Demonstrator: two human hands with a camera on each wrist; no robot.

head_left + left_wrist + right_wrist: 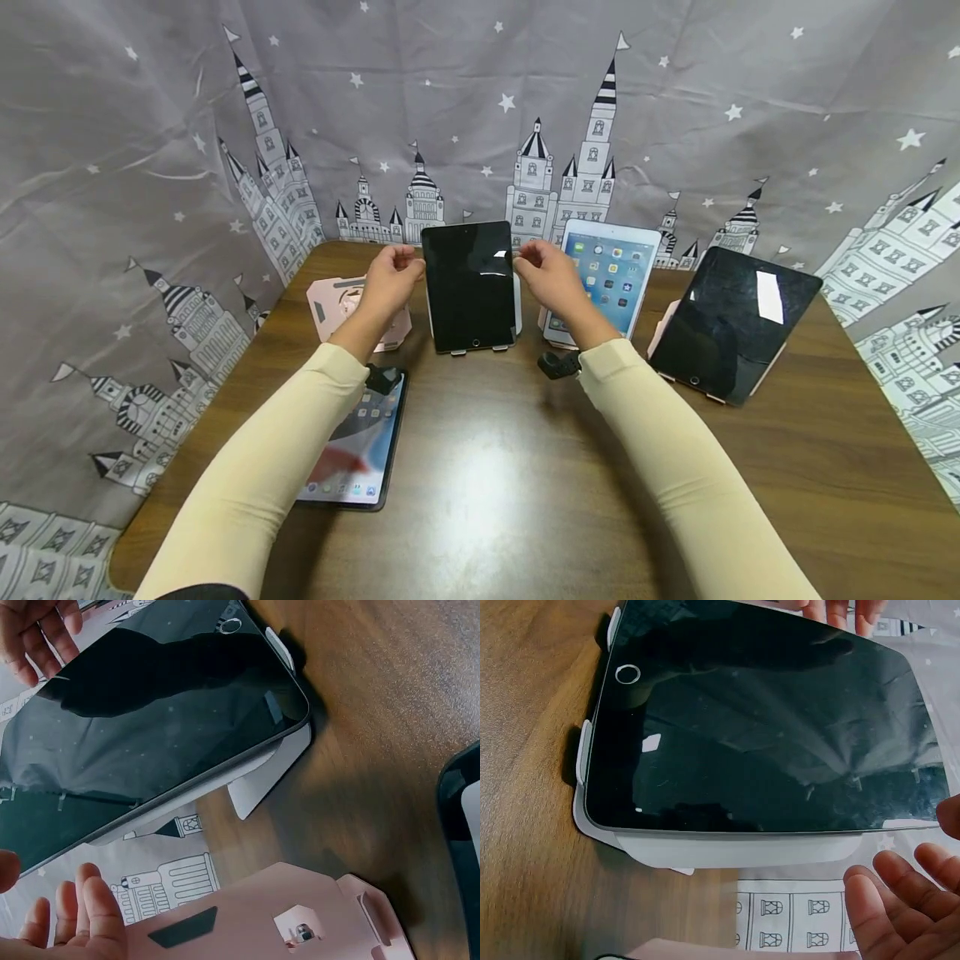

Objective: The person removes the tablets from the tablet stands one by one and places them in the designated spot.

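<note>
A black-screened tablet [471, 287] leans upright on a white stand [742, 851], its lower edge resting on two small lips. My left hand [397, 271] is at the tablet's left edge, thumb close to the border and fingers loosely spread, as the left wrist view shows. At the opposite edge is my right hand [543, 267], its thumb tip near the upper side and the other fingers relaxed behind. Neither hand has its fingers curled round the tablet. Behind my left forearm stands a bare pink stand [262, 915].
Right of my right hand, a white tablet [611, 267] with a lit home screen leans on a stand. Farther right another dark tablet [735, 325] sits tilted on a pink stand. A lit tablet [360, 450] lies flat under my left forearm. A castle-print curtain [450, 100] hangs behind the wooden table [480, 500].
</note>
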